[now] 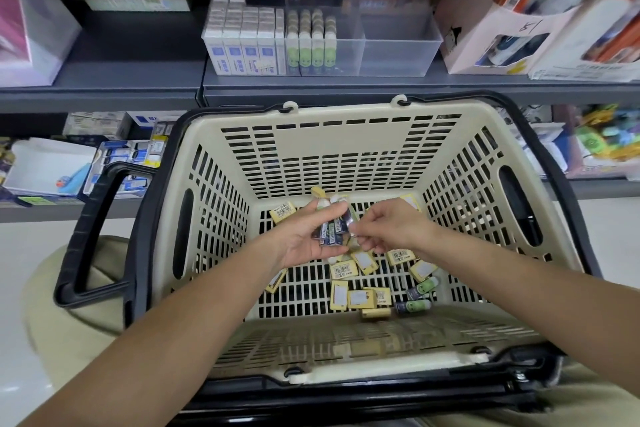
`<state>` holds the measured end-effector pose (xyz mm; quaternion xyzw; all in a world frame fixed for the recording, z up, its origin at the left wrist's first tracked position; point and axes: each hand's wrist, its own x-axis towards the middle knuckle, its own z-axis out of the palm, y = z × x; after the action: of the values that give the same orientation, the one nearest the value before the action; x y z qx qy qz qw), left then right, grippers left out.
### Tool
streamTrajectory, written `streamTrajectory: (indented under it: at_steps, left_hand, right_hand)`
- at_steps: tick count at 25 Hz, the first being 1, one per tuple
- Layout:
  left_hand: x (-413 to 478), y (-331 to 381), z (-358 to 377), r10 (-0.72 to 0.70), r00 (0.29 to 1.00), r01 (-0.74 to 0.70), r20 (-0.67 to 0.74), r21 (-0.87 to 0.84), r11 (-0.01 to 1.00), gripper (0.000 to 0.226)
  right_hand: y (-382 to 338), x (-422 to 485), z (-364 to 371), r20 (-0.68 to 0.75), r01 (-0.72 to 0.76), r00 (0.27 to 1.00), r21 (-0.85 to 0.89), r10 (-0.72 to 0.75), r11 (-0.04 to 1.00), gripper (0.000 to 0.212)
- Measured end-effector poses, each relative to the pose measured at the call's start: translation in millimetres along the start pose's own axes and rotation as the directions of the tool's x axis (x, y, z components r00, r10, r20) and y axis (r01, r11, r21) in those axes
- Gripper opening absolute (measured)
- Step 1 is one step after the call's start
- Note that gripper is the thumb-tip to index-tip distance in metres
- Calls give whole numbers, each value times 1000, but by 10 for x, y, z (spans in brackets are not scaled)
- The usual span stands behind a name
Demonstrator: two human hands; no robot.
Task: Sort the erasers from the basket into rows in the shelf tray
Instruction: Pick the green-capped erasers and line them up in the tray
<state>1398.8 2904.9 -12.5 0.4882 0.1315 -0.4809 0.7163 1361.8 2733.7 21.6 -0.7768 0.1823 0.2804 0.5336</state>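
Both hands, left (300, 240) and right (385, 229), pinch slim wrapped erasers (333, 229) over the slotted plastic basket (346, 146).

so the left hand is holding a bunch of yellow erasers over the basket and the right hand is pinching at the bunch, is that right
Not quite: in the head view the bunch of erasers in the left hand is dark blue, not yellow. The yellow erasers lie loose on the floor of the basket. The right hand does pinch at the bunch.
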Motion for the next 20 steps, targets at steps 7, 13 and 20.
streamTrajectory:
  at_steps: [7,13,20]
  left_hand:
    - [76,35,-106,64,972,-43,-224,99,994,36]
    - [48,153,-419,93,916,-63,-390,87,994,32]
    - [89,97,-430,12,952,25,-306,116,993,23]
  right_hand:
    - [113,231,-17,59,168,986,-345,-158,924,15]
    - [282,534,573,92,134,990,-863,-110,487,44]
    - [147,550,286,132,144,989,-699,-72,700,13]
